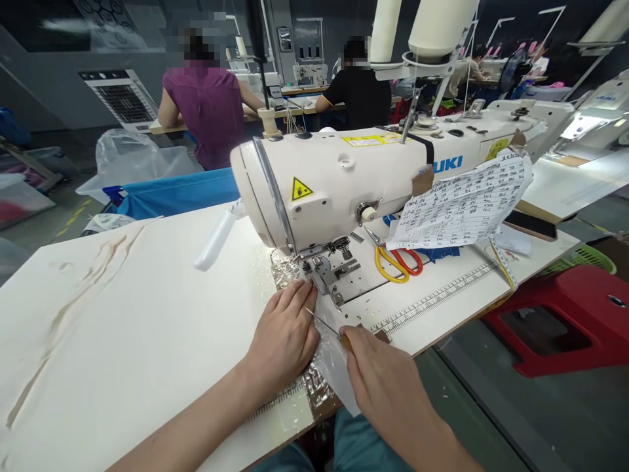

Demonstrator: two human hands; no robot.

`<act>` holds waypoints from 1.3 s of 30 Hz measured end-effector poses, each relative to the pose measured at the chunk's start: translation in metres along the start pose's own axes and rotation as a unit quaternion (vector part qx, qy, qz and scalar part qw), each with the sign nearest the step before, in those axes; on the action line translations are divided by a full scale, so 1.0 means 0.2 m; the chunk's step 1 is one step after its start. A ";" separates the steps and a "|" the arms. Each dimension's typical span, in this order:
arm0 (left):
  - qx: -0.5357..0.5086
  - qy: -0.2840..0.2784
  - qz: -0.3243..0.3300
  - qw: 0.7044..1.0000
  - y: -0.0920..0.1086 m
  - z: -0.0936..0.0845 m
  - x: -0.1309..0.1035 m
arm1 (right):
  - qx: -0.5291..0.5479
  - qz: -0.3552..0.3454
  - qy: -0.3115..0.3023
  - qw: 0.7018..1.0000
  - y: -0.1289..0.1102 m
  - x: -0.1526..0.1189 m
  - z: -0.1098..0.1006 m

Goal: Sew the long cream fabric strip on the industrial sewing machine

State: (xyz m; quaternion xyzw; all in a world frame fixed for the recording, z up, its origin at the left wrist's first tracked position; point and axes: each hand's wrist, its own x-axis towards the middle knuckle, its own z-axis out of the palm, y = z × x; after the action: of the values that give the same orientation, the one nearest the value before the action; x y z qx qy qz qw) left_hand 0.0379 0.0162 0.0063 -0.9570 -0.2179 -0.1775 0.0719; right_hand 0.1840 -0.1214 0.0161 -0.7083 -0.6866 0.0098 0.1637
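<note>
Left hand (289, 324), at the centre of the frame, lies palm down and extended, fingers side by side, tips close to the needle area (314, 265). Right hand (383, 380), lower right of centre, pinches the handle of an awl (323, 322), whose tip points up and left, toward the left hand. We see the fabric (338, 370) between the two hands, just below centre, running down over the table edge.

For good control, we should keep the left fingers flat and clear of the needle, guide the cloth with light pressure, and hold the awl low, its point away from the skin.

Materials: the fabric is thin, white and translucent; the film (320, 392) beneath is crinkled and glossy; the awl has a slim metal shaft; the sewing machine (314, 177) has a smooth, rounded white casing; the tabletop (162, 308) is flat and pale.
</note>
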 end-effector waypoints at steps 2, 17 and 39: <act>-0.009 0.000 -0.001 1.000 0.01 -0.01 0.00 | 0.004 -0.001 -0.001 1.000 0.00 0.01 0.00; 0.000 0.010 -0.036 0.999 -0.03 0.00 0.03 | 0.013 -0.007 0.008 1.000 -0.03 0.11 0.03; -0.011 0.026 -0.009 1.000 -0.01 0.00 0.04 | 0.093 -0.020 0.073 0.993 -0.04 0.07 0.02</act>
State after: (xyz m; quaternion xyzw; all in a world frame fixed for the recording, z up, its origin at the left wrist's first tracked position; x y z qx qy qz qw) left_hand 0.0428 0.0217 0.0095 -0.9508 -0.2225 -0.2057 0.0650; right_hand 0.1758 -0.1061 0.0179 -0.6753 -0.6827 0.0182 0.2785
